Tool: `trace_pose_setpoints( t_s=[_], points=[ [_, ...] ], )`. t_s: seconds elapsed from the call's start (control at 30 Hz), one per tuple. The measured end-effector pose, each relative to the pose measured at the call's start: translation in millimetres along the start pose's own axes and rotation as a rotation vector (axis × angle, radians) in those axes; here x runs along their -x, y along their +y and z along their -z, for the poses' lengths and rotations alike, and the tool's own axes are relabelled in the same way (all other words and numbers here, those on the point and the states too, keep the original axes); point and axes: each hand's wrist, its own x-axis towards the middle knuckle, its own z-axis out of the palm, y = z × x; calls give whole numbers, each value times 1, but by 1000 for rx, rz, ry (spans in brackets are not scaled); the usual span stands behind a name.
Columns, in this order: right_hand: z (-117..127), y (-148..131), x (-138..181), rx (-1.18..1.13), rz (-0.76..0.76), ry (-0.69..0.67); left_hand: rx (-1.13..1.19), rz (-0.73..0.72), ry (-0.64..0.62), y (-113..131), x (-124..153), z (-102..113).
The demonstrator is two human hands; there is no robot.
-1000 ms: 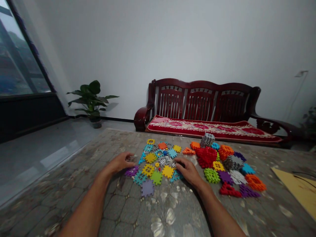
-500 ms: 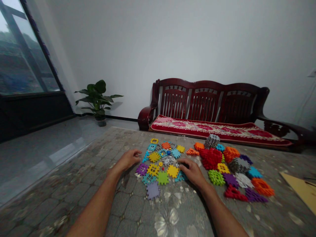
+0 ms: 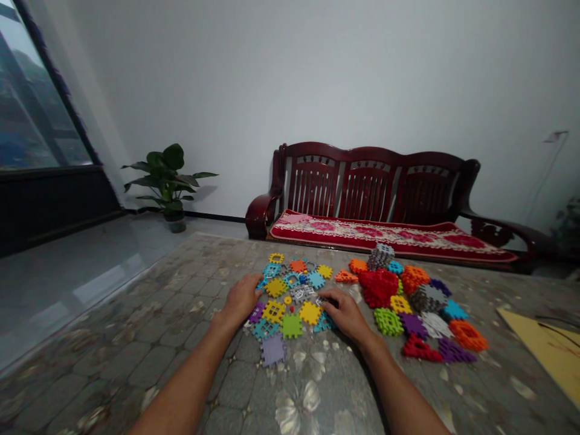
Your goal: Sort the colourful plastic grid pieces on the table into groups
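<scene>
- Left hand [image 3: 243,297] is at the left edge of the loose spread of toy tiles, fingers curved in. Can't tell if it's gripping anything, since the fingertips are partly hidden. A bright blue tile [image 3: 260,283] is right by them.
- There's a purple tile [image 3: 256,312] just beside that same hand, partly covered by it.
- Right hand [image 3: 343,311] is over on the right edge of the spread, fingers loosely bent. Can't tell whether it's pinching a piece, it's too small to make out.
- Nearest stuff there: a solid yellow tile [image 3: 310,313] just left of the thumb, plus a teal tile [image 3: 322,322] partly under the hand.
- Between the hands, lying on the patterned tablecloth [image 3: 217,393]: a green tile [image 3: 291,325], with a lavender tile [image 3: 273,350] closest to the camera.
- Off to the right, sorted-looking stacks, including a big red pile [image 3: 379,289] and a gray stack [image 3: 380,257] behind it.
</scene>
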Motion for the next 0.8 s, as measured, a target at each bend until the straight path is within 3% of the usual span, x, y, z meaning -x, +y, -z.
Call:
trace_pose_setpoints(
  t_s=[0.37, 0.63, 0.8],
  points=[
    [0, -1, 0, -23, -30, 25, 55, -29, 50, -6, 0, -1],
    [4, 3, -1, -52, -140, 154, -18, -82, 20, -9, -2, -5],
    [11, -2, 1, -11, -145, 27, 11, -134, 18, -10, 0, -3]
  ],
)
